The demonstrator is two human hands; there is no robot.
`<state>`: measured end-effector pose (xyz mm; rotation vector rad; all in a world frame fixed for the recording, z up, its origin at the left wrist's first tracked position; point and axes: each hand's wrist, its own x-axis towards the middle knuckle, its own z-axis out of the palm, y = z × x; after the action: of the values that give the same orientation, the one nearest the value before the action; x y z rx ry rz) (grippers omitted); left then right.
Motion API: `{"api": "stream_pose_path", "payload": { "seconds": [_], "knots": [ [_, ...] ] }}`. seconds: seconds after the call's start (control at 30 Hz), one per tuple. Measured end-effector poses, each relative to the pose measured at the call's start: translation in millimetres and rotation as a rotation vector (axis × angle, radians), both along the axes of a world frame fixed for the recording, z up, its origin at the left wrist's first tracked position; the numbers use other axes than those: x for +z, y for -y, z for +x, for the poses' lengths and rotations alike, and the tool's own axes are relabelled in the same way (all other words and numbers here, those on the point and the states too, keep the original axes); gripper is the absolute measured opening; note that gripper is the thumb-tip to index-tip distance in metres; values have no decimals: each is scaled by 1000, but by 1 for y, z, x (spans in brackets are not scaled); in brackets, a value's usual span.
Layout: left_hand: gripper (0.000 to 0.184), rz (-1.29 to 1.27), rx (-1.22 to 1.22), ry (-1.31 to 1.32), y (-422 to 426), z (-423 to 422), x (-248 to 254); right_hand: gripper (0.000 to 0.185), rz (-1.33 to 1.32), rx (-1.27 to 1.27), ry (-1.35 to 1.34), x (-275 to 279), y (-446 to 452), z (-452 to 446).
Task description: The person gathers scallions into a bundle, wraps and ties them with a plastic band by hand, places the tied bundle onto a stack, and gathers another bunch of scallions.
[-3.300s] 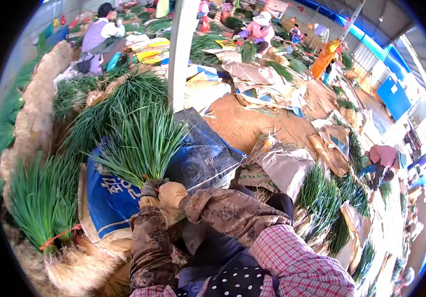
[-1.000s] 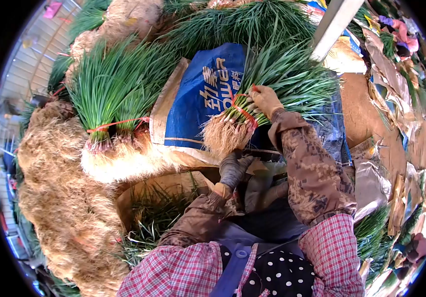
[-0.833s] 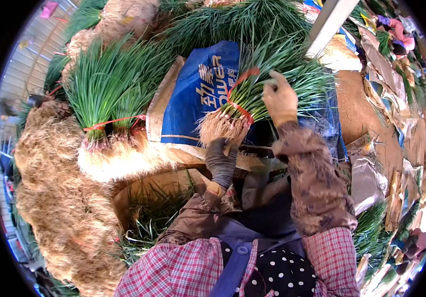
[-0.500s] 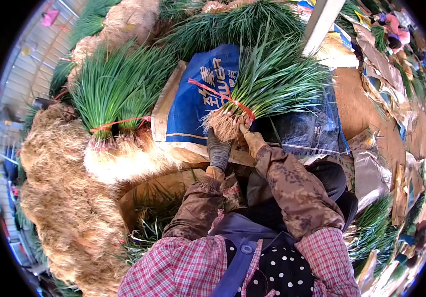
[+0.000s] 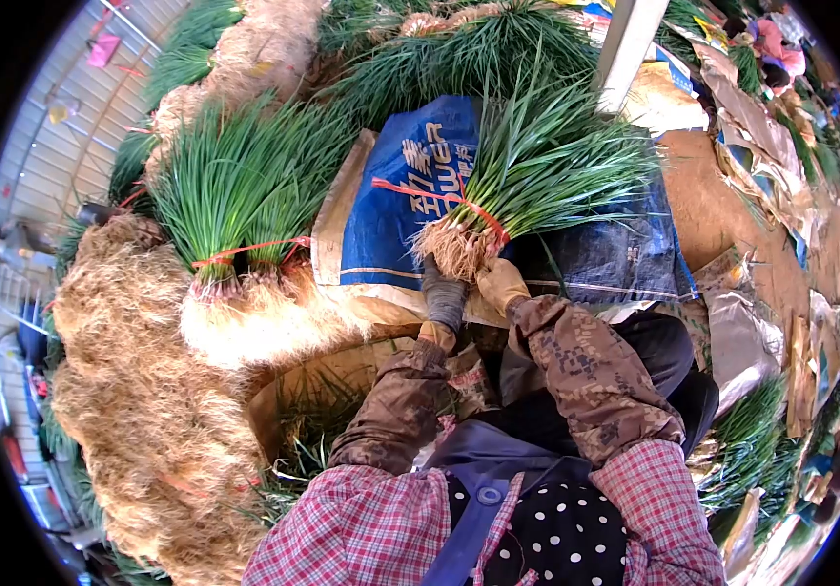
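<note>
Roots (image 5: pixel 454 250), left hand (image 5: pixel 445 297) touching, grip seemingly obscured

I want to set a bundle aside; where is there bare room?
The brown ground is bare between the dark blue sack and the crumpled sheets; so is that sack's near part. Left is crowded with tied leaves and roots.

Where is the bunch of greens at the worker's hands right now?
In the head view, right of centre, the bunch lies on the blue sack, its roots at the left hand and right hand.
</note>
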<state>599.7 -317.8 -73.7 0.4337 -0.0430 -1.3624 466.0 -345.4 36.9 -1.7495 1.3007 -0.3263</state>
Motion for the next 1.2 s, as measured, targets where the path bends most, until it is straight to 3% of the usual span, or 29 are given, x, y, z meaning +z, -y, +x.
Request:
{"api": "stream_pose_path", "payload": {
  "seconds": [0.03, 0.07, 0.13, 0.17, 0.2, 0.23, 0.33, 0.37, 0.47, 0.5, 0.6, 0.63, 0.73, 0.77, 0.8, 0.87, 0.93, 0.97, 1.07, 1.1, 1.2],
  "knots": [
    [44, 4, 44, 132, -4, -2, 10, 34, -22, 84, -16, 12, -3, 1],
    [45, -48, -20, 27, -5, 7, -13, 32, -43, 166, -32, 23, -8, 0],
    [47, 58, 24, 264, -10, 0, 4, 31, 0, 144, -46, 13, -9, 0],
    [50, 149, 30, 516, -16, -2, 15, 30, 65, 40, -42, -17, -9, 3],
    [53, 280, 26, 946, -21, -4, 36, 30, 123, -61, -38, -33, -4, 6],
    [57, 423, 55, 1378, -26, -3, 63, 31, 170, -88, -35, -1, -7, 5],
    [73, 525, 360, 2121, -26, -5, 149, 39, 276, -103, -94, -11, 2, 1],
    [65, 489, 515, 2211, -27, -12, 160, 33, 304, -86, 65, 5, -2, -2],
    [57, 154, 281, 2449, -9, -12, 161, 32, 298, -41, 75, -11, -2, -2],
    [44, 177, 121, 2432, -2, -16, 167, 30, 330, -42, 31, -12, -2, -1],
    [38, 293, -105, 2353, 5, -14, 149, 33, 19, 186, -249, -62, 11, -5],
    [27, 117, 62, 2521, 7, -9, 118, 33, 107, 166, -320, 25, 4, -9],
    [19, 39, 316, 1644, 0, -1, 127, 32, 42, 38, -351, 42, 21, -23],
    [15, 212, 276, 1566, 7, 7, 135, 32, -15, -34, -310, 45, 26, -26],
    [29, 373, 250, 1500, 22, 25, 121, 32, -70, -105, -270, 49, 28, -27],
    [48, 605, 156, 1663, 60, 54, 100, 32, -110, -164, -66, 51, 31, -30],
    [55, 731, -310, 1570, 108, 82, 76, 32, -74, -230, 182, 11, 43, -33],
    [53, 723, -206, 1665, 120, 81, 78, 28, 8, -251, 284, 19, 41, -31],
    [30, 609, -352, 1260, 172, 123, 20, 23, 26, -291, 545, 40, 38, -24],
    [26, 605, -427, 1171, 182, 128, 12, 25, 71, -243, 510, 65, 36, -25],
    [17, 327, -51, 1087, 147, 76, 102, 23, 15, -287, 584, 63, 50, -24]
  ]
}}
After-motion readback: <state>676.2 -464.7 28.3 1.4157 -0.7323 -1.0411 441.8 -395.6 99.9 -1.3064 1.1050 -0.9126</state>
